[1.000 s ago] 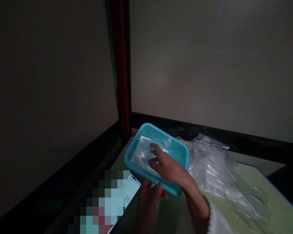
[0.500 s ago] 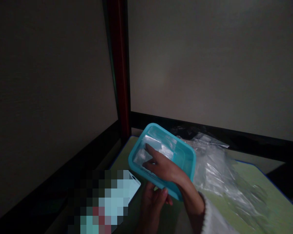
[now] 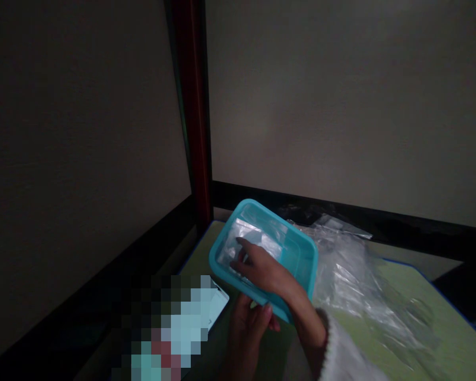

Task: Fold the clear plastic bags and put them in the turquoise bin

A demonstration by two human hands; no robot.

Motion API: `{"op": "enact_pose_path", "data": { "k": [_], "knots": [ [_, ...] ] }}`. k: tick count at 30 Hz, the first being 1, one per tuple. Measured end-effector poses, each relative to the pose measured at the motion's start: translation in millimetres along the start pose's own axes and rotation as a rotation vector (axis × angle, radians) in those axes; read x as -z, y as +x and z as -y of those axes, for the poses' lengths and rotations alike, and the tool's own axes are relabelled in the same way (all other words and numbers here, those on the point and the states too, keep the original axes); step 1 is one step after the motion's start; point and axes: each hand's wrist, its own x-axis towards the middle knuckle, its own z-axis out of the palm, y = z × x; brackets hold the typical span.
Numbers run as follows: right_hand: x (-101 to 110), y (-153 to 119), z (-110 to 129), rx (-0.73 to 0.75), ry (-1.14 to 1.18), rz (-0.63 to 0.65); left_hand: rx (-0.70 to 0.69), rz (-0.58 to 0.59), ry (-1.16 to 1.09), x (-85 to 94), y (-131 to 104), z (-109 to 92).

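Note:
A turquoise plastic tray (image 3: 312,275) with rounded corners is tilted above the green table. Inside it, toward its left end, lie clear plastic bags (image 3: 269,241). My left hand (image 3: 250,323) grips the tray's near rim from below, its thumb at the edge. Over the tray is my right hand (image 3: 259,267), its index finger and thumb apart, the fingertips at the plastic bags. Whether the fingertips press on the plastic cannot be made out.
Crumpled clear plastic bags (image 3: 353,270) are heaped right of the tray on the green table (image 3: 404,275), which has a blue edge. A partly blurred phone-like screen (image 3: 190,323) lies at the lower left. Pale walls meet at a red post (image 3: 196,116) behind.
The fingers of my right hand have shifted slightly over the plastic bags. My left hand and the tray have hardly moved.

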Motion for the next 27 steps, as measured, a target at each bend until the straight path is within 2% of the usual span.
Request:
{"op": "enact_pose_path", "data": {
  "k": [7,19,27],
  "knots": [
    [0,2,-1,0.013,-0.074,0.031,0.000,0.002,-0.003,-0.3,0,0],
    [-6,2,0,-0.043,-0.272,-0.094,0.003,0.046,-0.026,2.7,4,2],
    [-9,6,-4,-0.043,-0.348,-0.125,-0.021,0.094,-0.076,8.2,5,4]
  ]
}}
